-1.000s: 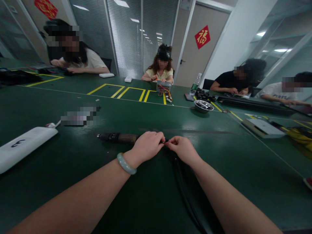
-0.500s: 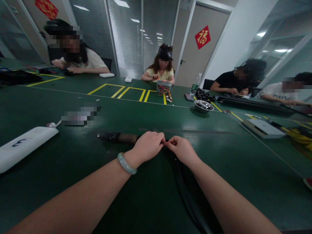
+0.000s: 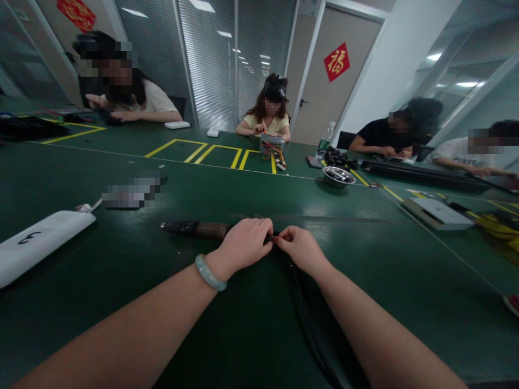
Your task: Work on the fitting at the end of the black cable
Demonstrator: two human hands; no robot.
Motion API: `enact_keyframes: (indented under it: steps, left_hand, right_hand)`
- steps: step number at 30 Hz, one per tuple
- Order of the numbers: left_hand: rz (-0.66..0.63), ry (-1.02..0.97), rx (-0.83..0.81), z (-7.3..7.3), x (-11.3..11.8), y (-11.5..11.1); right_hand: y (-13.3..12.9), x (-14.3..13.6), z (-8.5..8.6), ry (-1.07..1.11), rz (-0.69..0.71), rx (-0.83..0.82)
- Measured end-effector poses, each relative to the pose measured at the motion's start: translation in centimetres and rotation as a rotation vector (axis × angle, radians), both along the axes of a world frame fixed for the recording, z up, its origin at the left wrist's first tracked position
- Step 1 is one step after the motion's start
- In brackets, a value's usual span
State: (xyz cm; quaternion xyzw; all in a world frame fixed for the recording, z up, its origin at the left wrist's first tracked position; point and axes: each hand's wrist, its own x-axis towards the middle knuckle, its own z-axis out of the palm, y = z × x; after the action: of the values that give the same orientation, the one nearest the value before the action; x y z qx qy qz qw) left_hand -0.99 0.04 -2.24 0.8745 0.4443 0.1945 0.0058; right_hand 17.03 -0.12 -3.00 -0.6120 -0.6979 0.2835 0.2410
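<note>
A dark cylindrical tool [image 3: 194,229] with a metal tip lies on the green table, its tip pointing left. My left hand [image 3: 248,243], below which a pale green bangle [image 3: 211,272] circles the wrist, is wrapped round the tool's right end. Close beside it, my right hand [image 3: 302,249] has thumb and forefinger pinched at that same end; whatever is between these fingertips is too small to make out. A black cable [image 3: 306,319] runs from under the right hand down toward the table's near edge.
At the left lie a white power strip [image 3: 44,243] and a blurred-out flat object [image 3: 133,193]. Farther off are a metal bowl [image 3: 339,177], a grey box with wires [image 3: 272,143], a bottle [image 3: 326,138] and a flat box [image 3: 438,213]. Several people sit across the table.
The fingers of my left hand have shifted slightly, and a small dark part now shows between its thumb and forefinger. My right hand has barely moved.
</note>
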Motion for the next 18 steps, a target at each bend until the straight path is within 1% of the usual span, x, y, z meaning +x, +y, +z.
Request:
enact_keyframes:
  steps: [9, 18]
  left_hand:
    - [0.000, 0.007, 0.000, -0.10, -0.05, 0.03]
    - [-0.006, 0.010, -0.013, -0.15, -0.20, 0.10]
  right_hand:
    - [0.17, 0.09, -0.39, 0.040, -0.001, 0.014]
    - [-0.12, 0.01, 0.05, 0.061, -0.044, -0.029]
